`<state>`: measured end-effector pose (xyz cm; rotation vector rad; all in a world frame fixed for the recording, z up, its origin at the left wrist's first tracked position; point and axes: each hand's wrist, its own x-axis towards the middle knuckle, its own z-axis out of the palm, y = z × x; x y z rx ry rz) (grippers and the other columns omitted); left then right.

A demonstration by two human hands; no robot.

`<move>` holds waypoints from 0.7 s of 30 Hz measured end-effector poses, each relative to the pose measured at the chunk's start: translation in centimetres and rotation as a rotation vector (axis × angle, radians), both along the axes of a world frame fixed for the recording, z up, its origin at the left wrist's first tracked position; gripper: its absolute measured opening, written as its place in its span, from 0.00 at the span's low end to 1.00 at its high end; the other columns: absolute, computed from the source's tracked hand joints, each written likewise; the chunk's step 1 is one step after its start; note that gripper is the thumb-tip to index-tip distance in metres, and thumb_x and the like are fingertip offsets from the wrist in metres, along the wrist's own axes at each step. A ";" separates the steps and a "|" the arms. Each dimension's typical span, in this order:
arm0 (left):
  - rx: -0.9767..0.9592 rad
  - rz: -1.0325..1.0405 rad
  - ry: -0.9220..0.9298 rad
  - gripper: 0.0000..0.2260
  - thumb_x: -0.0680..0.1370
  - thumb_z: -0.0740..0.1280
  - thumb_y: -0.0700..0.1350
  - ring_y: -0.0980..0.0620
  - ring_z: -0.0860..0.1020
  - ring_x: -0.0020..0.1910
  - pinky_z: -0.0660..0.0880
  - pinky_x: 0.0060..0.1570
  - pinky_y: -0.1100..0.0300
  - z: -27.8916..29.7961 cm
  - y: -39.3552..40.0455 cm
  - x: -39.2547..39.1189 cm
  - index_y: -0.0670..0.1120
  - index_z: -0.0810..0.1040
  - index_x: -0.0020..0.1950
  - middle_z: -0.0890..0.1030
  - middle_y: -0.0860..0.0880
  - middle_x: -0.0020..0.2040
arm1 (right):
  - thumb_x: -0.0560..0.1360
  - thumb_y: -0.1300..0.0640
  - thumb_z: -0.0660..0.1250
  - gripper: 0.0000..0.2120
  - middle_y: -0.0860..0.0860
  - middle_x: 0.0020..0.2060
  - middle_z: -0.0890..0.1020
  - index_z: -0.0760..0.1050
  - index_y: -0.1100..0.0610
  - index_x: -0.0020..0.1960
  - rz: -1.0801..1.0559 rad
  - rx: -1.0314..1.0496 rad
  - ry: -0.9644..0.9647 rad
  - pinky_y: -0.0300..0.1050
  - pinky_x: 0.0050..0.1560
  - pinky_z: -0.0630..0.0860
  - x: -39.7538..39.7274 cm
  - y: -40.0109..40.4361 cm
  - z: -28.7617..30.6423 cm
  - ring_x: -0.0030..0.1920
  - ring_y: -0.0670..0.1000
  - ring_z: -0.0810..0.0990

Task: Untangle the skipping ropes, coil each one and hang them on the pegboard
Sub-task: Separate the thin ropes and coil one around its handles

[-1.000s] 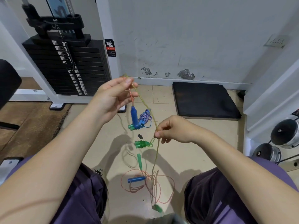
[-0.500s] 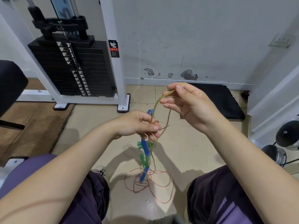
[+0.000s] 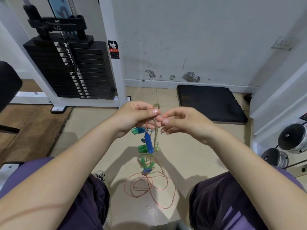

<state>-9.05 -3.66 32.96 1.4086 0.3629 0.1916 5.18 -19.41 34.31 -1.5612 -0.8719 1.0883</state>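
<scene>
Pinched between thumb and fingers, my left hand [image 3: 137, 116] has a grip on the top of the bundle: an orange cord and a yellow-green cord [image 3: 155, 130] held together, both hanging straight down in front of my knees. My right hand [image 3: 181, 121] is just beside it, fingers curled in, thumb and forefinger closing on a strand near the same spot; whether it truly has that strand I cannot tell.

From my left grip a blue handle [image 3: 148, 144] dangles, with green handles [image 3: 142, 148] clustered close against it and more green and blue pieces lower down. Below them the orange rope [image 3: 149, 186] lies in loose loops on the tiled floor [image 3: 191, 156] between my legs.

My worry is pulling the wrong strand. With both cords pinched together, a tug from the right hand would likely draw the crossings around the handles tighter rather than freeing them. The hanging handles could also swing and wrap another turn, and lifting higher may drag the floor loops into a fresh snarl. No pegboard is in view.
</scene>
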 end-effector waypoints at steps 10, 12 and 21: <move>0.077 0.057 -0.003 0.11 0.69 0.78 0.51 0.54 0.81 0.42 0.74 0.34 0.65 0.4 0.1 -0.2 0.49 0.84 0.48 0.84 0.50 0.44 | 0.75 0.66 0.70 0.02 0.54 0.34 0.82 0.79 0.66 0.46 0.043 0.024 -0.123 0.46 0.45 0.80 -1.7 0.9 -0.4 0.36 0.51 0.81; 0.151 -0.044 0.092 0.12 0.65 0.79 0.53 0.58 0.79 0.41 0.71 0.36 0.66 0.3 0.2 -0.5 0.55 0.85 0.46 0.84 0.54 0.42 | 0.75 0.66 0.69 0.02 0.54 0.34 0.83 0.80 0.61 0.44 -0.017 0.129 -0.043 0.45 0.43 0.81 -1.5 1.0 0.1 0.35 0.51 0.82; 0.300 -0.131 0.218 0.04 0.76 0.73 0.41 0.53 0.81 0.36 0.78 0.39 0.64 -1.1 0.0 -0.5 0.41 0.84 0.43 0.85 0.46 0.38 | 0.78 0.62 0.66 0.07 0.59 0.45 0.81 0.78 0.62 0.54 -0.154 0.327 0.108 0.50 0.48 0.79 -0.5 1.3 1.1 0.42 0.56 0.82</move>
